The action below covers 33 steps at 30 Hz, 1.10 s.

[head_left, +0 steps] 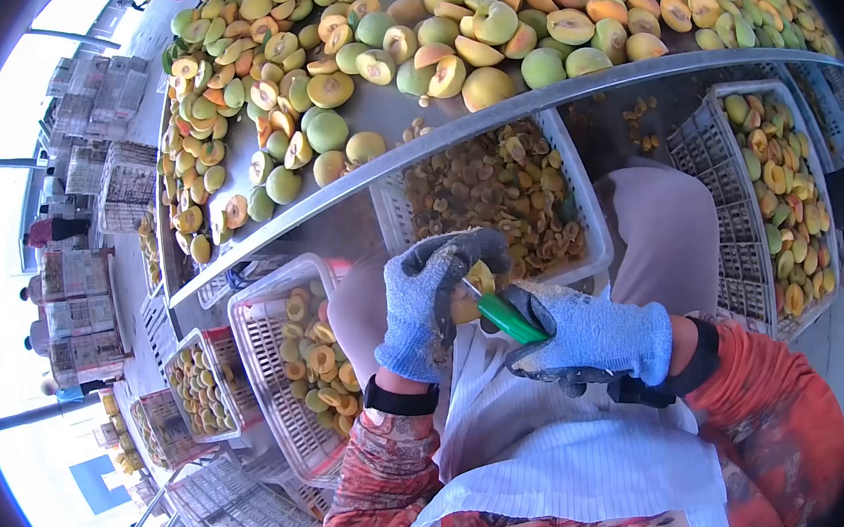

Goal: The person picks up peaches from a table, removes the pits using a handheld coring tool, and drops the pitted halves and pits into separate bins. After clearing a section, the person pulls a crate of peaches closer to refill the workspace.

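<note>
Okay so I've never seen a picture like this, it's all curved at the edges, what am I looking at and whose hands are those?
There is no machine here, just one person at work. The single picture comes from a camera worn on their head, looking forward and down, so their arms reach in from below.

Both hands wear blue-grey gloves with dark fingers. The right hand grips a green-handled tool with a slim metal blade. The left hand holds a yellowish piece of fruit, partly hidden, at the blade.

Beyond them, a grey table carries fruit, some whole, some cut open. Below its edge, a middle crate holds small brownish pieces; crates on either side hold more cut fruit.
</note>
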Available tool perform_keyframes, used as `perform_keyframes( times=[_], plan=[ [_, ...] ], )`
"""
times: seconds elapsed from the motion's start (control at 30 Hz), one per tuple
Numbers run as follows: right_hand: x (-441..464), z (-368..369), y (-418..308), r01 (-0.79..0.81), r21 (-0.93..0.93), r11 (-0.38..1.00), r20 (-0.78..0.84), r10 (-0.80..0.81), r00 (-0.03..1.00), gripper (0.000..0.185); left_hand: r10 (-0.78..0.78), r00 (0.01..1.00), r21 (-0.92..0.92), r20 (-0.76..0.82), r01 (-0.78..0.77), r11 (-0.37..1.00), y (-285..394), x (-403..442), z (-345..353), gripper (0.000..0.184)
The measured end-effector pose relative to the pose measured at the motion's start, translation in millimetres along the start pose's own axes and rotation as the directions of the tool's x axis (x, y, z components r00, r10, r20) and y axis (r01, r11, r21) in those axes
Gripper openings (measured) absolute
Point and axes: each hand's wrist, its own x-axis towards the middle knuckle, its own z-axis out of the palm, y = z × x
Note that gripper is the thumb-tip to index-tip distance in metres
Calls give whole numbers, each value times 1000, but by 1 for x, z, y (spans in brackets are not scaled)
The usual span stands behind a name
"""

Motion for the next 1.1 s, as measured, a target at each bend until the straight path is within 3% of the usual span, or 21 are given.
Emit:
perform_keyframes(
  times=[0.1, 0.17, 0.2, 0.27, 0.33, 0.4, 0.43, 0.47, 0.5, 0.6, 0.63, 0.77, 0.83, 0.87, 1.0, 1.07, 1.1],
  plan=[
    [3, -1, -5, -87, 135, 987, 123, 71, 990, 60, 0, 1000, 20, 19, -1, 1000, 6, 1, -3, 26],
    [3, 1, -7, -59, 296, 953, 146, 16, 989, 43, 89, 989, 56, -115, -83, 995, 12, 3, 3, 27],
    [3, 4, -4, -58, 291, 955, 146, 16, 989, 43, 76, 987, -6, -142, -77, 997, 10, 7, 3, 26],
    [7, 11, 4, -6, 631, 775, 101, -75, 992, 42, 29, 992, -87, -124, -40, 995, 17, 9, 7, 26],
    [3, 1, 2, -29, 672, 740, 143, -91, 986, 42, -21, 995, -164, -93, 5, 986, 18, 16, 10, 26],
    [2, -8, 0, -58, 712, 700, 185, -107, 977, 42, -61, 997, -34, 43, 63, 997, 13, 25, 8, 25],
    [3, -13, -3, -36, 508, 861, 128, -34, 991, 42, -60, 997, -34, 44, 62, 998, 13, 25, 8, 25],
    [3, -16, -4, -32, 271, 962, 46, 20, 999, 42, -15, 1000, 134, -27, 18, 991, 12, 26, 10, 23],
    [2, -17, -3, -29, 272, 962, 39, 19, 999, 42, 43, 995, 297, -88, -15, 955, 11, 27, 12, 22],
    [0, -10, 6, -28, 707, 707, 173, -135, 976, 37, 57, 994, 102, -91, -48, 994, 4, 28, 12, 21],
    [4, -8, 10, -31, 708, 705, 180, -138, 974, 37, 81, 995, -9, -58, -82, 997, 3, 28, 11, 22],
    [15, -5, 28, -49, 764, 643, 184, -145, 972, 37, 68, 995, 14, -67, -67, 998, -6, 38, 10, 23],
    [18, -12, 26, -34, 735, 678, 183, -150, 971, 38, -113, 993, -11, -46, 113, 994, -3, 43, 7, 23],
    [17, -10, 26, -22, 782, 623, 168, -177, 970, 39, -120, 993, -96, 7, 120, 988, 2, 45, 7, 22],
    [17, -13, 29, -69, 869, 489, 201, -221, 954, 43, -39, 997, 38, -64, 41, 998, -10, 59, 4, 25],
    [17, -8, 37, -120, 908, 402, 217, -205, 954, 42, 263, 963, 205, 49, -268, 941, -15, 61, 5, 25],
    [18, -8, 41, -116, 912, 392, 207, -198, 958, 42, 245, 968, 208, 44, -249, 946, -12, 60, 6, 25]
  ],
)
